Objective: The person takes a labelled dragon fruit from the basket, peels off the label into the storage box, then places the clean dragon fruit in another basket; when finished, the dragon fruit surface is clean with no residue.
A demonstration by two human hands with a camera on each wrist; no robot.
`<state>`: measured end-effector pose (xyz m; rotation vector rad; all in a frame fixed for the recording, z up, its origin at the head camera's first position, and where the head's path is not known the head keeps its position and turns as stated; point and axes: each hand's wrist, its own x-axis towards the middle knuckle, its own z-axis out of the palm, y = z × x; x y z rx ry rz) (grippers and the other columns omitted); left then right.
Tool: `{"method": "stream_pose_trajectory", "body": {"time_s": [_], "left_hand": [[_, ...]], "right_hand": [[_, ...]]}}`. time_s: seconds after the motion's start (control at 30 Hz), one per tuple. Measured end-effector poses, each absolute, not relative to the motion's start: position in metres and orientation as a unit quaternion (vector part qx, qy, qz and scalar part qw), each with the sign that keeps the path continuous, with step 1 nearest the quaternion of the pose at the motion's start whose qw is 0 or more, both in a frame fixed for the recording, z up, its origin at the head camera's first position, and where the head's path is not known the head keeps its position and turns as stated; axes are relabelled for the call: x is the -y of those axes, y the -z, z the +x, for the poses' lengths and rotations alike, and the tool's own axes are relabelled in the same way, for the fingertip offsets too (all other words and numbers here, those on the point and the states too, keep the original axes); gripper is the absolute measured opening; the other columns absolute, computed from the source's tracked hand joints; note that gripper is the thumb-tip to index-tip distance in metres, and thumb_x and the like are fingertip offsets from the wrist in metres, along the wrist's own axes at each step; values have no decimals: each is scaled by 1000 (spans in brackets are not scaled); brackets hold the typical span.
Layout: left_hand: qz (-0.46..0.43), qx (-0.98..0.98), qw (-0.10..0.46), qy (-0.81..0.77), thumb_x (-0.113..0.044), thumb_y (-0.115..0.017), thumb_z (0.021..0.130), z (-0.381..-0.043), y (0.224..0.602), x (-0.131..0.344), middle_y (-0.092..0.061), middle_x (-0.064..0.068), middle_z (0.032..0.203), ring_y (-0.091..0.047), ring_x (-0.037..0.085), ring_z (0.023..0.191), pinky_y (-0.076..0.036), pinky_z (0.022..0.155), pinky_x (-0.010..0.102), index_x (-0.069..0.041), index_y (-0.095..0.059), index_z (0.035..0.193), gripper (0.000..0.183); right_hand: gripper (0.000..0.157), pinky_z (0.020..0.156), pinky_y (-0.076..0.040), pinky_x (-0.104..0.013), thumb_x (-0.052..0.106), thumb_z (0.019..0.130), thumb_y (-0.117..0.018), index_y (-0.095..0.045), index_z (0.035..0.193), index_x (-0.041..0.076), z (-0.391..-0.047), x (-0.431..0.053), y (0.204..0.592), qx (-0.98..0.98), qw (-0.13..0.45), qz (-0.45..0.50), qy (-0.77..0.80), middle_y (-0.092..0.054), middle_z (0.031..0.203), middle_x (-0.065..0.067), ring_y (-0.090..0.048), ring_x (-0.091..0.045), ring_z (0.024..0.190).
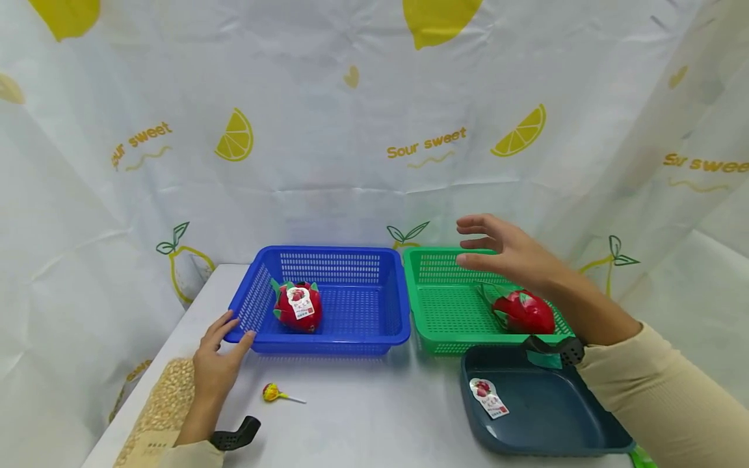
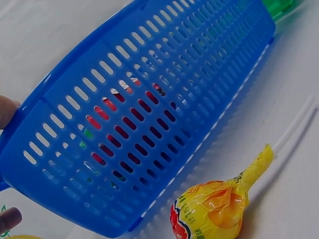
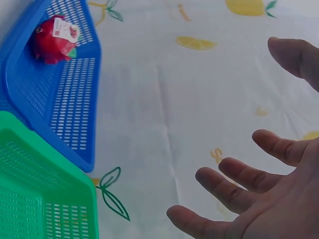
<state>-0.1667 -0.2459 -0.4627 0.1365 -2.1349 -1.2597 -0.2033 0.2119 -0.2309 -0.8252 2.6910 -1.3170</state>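
Observation:
My left hand (image 1: 218, 364) rests its fingertips at the near left corner of the blue basket (image 1: 328, 339). Inside that basket, toward the left, sits a red dragon fruit (image 1: 307, 318) with green scales and a white label. My right hand (image 1: 503, 247) is raised above the green basket (image 1: 433, 338), its fingers spread and nothing between them. Below this hand a second red dragon fruit (image 1: 523, 315) lies at the right of the green basket, partly covered by the forearm. The right wrist view shows the spread fingers (image 3: 227, 189) in front of the curtain.
A wrapped yellow lollipop (image 1: 272, 392) lies before the blue basket. At the front right, a dark blue-grey tray (image 1: 550, 416) holds a fruit label (image 1: 489, 398). A bag of pale beans or grains (image 1: 170, 396) lies by the left edge. A lemon-print curtain (image 1: 328, 156) hangs behind.

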Motion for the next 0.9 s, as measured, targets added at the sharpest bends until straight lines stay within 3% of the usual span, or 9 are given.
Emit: {"method": "stream_pose_trajectory", "body": {"time_s": [0.17, 0.4, 0.9], "left_hand": [[56, 814, 323, 480, -15, -76, 84, -165, 464, 246, -51, 11, 139, -38, 32, 132, -35, 96, 61, 6, -63, 121, 44], [50, 810, 335, 479, -14, -76, 84, -168, 465, 244, -52, 9, 138, -41, 30, 130, -36, 89, 49, 5, -64, 120, 43], [43, 808, 338, 481, -14, -75, 85, -171, 468, 245, -52, 8, 139, -41, 30, 131, -37, 88, 50, 5, -64, 120, 41]], "right_hand": [[63, 99, -39, -55, 32, 91, -67, -38, 143, 9, -222, -189, 235, -857, 65, -273, 433, -41, 144, -11, -42, -33, 130], [67, 94, -43, -52, 35, 88, -69, -38, 143, 14, -245, -160, 244, -845, 118, -275, 443, -41, 143, -10, -44, -30, 127], [71, 91, -44, -57, 37, 85, -73, -38, 143, 17, -292, -80, 293, -825, 205, -259, 458, -38, 146, -14, -50, -32, 119]]}}
